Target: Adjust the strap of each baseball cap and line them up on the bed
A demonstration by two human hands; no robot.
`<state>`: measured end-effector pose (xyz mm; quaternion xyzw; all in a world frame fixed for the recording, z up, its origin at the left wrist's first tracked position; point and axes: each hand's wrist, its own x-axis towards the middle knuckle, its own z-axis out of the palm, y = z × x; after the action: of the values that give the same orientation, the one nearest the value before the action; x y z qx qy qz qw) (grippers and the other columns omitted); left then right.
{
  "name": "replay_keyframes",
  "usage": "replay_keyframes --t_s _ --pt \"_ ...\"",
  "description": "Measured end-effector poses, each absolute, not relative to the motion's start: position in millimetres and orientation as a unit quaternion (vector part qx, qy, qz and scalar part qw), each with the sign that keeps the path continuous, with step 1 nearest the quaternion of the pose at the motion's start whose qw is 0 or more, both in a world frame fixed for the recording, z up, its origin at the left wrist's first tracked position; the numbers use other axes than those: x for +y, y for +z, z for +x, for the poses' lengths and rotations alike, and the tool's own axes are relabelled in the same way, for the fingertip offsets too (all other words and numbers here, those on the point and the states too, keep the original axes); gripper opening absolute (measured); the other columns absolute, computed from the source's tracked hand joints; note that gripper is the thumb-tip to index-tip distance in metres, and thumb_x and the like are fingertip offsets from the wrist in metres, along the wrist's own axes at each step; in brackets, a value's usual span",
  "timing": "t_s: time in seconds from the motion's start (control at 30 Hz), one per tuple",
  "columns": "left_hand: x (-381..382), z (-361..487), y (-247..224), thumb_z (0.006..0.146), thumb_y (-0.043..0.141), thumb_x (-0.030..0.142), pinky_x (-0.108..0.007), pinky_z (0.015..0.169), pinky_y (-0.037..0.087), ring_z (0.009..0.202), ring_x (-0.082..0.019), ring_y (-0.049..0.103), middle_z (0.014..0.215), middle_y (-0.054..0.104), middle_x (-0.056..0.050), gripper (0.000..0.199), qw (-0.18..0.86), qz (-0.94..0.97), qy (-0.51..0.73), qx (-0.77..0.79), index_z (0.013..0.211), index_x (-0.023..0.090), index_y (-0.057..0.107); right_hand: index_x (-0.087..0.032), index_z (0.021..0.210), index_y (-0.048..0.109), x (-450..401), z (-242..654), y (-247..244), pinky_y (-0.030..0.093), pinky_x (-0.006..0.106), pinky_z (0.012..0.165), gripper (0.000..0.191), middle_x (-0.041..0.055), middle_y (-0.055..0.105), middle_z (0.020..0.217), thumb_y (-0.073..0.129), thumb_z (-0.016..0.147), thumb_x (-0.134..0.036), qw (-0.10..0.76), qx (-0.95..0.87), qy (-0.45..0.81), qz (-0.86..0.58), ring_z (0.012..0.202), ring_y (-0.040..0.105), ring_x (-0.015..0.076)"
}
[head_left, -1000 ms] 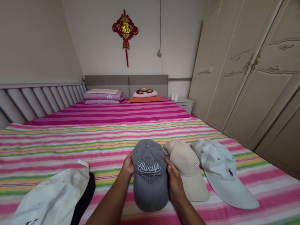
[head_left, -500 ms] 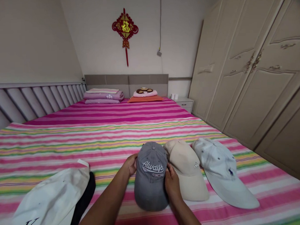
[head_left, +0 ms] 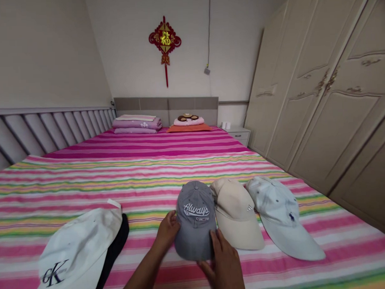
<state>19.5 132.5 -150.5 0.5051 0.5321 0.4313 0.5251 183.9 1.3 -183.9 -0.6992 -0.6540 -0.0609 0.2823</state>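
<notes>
A grey cap [head_left: 195, 237] with white "Always" lettering lies on the striped bed cover, brim toward me. My left hand [head_left: 169, 229] touches its left edge, fingers curled together. At the lower right of the brim is my right hand [head_left: 222, 259], its fingers on top and its thumb apart under the front edge, gripping the brim. A beige cap [head_left: 237, 219] lies directly right of the grey one, and a pale blue cap [head_left: 280, 213] is beside that. To the left, a white cap [head_left: 77, 245] with "CK" lettering rests over a black cap [head_left: 116, 252].
Folded purple bedding [head_left: 136, 124] and a pink item [head_left: 189, 121] on an orange one lie by the headboard [head_left: 191, 105]. A rail [head_left: 49, 128] runs along the left. Wardrobes [head_left: 333, 110] and a small cabinet [head_left: 239, 135] stand at the right.
My right hand has moved from the grey cap's right side down to its brim. My left hand has slid lower along the left edge. The camera view has shifted slightly.
</notes>
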Motion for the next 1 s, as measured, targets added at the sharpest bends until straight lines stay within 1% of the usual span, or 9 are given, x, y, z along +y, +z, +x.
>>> replay_keyframes --t_s 0.17,0.3,0.43,0.5,0.6,0.67,0.73,0.87,1.0 --pt "125 22 -151 0.062 0.054 0.005 -0.028 0.076 0.045 0.078 -0.018 0.063 0.085 0.068 -0.006 0.035 0.493 0.552 0.416 0.528 0.096 0.015 0.054 -0.013 0.123 0.048 4 185 -173 0.045 0.041 0.086 0.056 0.0192 0.049 0.128 0.059 0.069 -0.016 0.217 -0.687 -0.057 -0.692 0.111 0.051 0.0296" --pt "126 22 -156 0.062 0.053 0.005 -0.030 0.079 0.046 0.084 -0.019 0.063 0.090 0.067 -0.010 0.037 0.477 0.567 0.414 0.529 0.098 0.013 0.054 -0.015 0.125 0.048 1 187 -170 0.045 0.038 0.087 0.052 0.0165 0.050 0.127 0.050 0.073 -0.008 0.181 -0.690 -0.059 -0.699 0.110 0.053 0.0263" --pt "121 20 -163 0.060 0.055 0.007 -0.032 0.085 0.044 0.094 -0.022 0.061 0.101 0.065 -0.014 0.043 0.469 0.574 0.420 0.524 0.102 0.011 0.054 -0.017 0.123 0.050 1 189 -173 0.046 0.036 0.083 0.060 0.0135 0.053 0.125 0.036 0.070 0.006 0.179 -0.687 -0.102 -0.697 0.105 0.056 0.0231" --pt "114 17 -164 0.059 0.058 0.010 -0.033 0.088 0.042 0.102 -0.023 0.058 0.108 0.063 -0.015 0.044 0.470 0.578 0.424 0.516 0.103 0.011 0.055 -0.017 0.120 0.052 1 191 -176 0.048 0.036 0.079 0.059 0.0139 0.057 0.121 0.036 0.069 0.006 0.201 -0.692 -0.133 -0.681 0.100 0.059 0.0233" --pt "99 9 -166 0.059 0.062 0.015 -0.034 0.091 0.041 0.108 -0.025 0.054 0.116 0.059 -0.016 0.046 0.474 0.580 0.431 0.503 0.105 0.012 0.056 -0.013 0.117 0.053 -4 191 -182 0.050 0.038 0.075 0.046 0.0185 0.058 0.116 0.042 0.073 -0.004 0.257 -0.693 -0.188 -0.647 0.097 0.059 0.0262" --pt "87 1 -166 0.059 0.064 0.018 -0.036 0.091 0.041 0.107 -0.026 0.054 0.115 0.059 -0.016 0.045 0.476 0.570 0.443 0.503 0.103 0.012 0.058 -0.010 0.117 0.050 -11 188 -186 0.050 0.039 0.076 0.040 0.0201 0.058 0.115 0.046 0.077 -0.014 0.302 -0.698 -0.214 -0.614 0.099 0.058 0.0271" --pt "73 -10 -165 0.058 0.065 0.019 -0.037 0.090 0.042 0.104 -0.027 0.056 0.110 0.061 -0.015 0.042 0.471 0.557 0.454 0.511 0.100 0.013 0.061 -0.011 0.117 0.049 -20 184 -191 0.050 0.038 0.077 0.039 0.0185 0.060 0.111 0.049 0.079 -0.018 0.335 -0.719 -0.216 -0.569 0.097 0.059 0.0261" --pt "49 -42 -158 0.058 0.067 0.018 -0.035 0.085 0.046 0.098 -0.026 0.059 0.103 0.065 -0.011 0.037 0.437 0.557 0.458 0.537 0.095 0.017 0.064 -0.015 0.112 0.052 -36 173 -201 0.050 0.037 0.076 0.035 0.0152 0.063 0.108 0.050 0.077 -0.013 0.372 -0.759 -0.194 -0.498 0.093 0.060 0.0244" --pt "30 -86 -152 0.057 0.070 0.026 -0.034 0.082 0.047 0.093 -0.026 0.061 0.098 0.066 -0.011 0.038 0.395 0.532 0.469 0.584 0.093 0.017 0.065 -0.015 0.108 0.054 -41 164 -202 0.050 0.034 0.074 0.032 0.0122 0.066 0.099 0.049 0.077 -0.011 0.385 -0.795 -0.162 -0.440 0.086 0.062 0.0220"
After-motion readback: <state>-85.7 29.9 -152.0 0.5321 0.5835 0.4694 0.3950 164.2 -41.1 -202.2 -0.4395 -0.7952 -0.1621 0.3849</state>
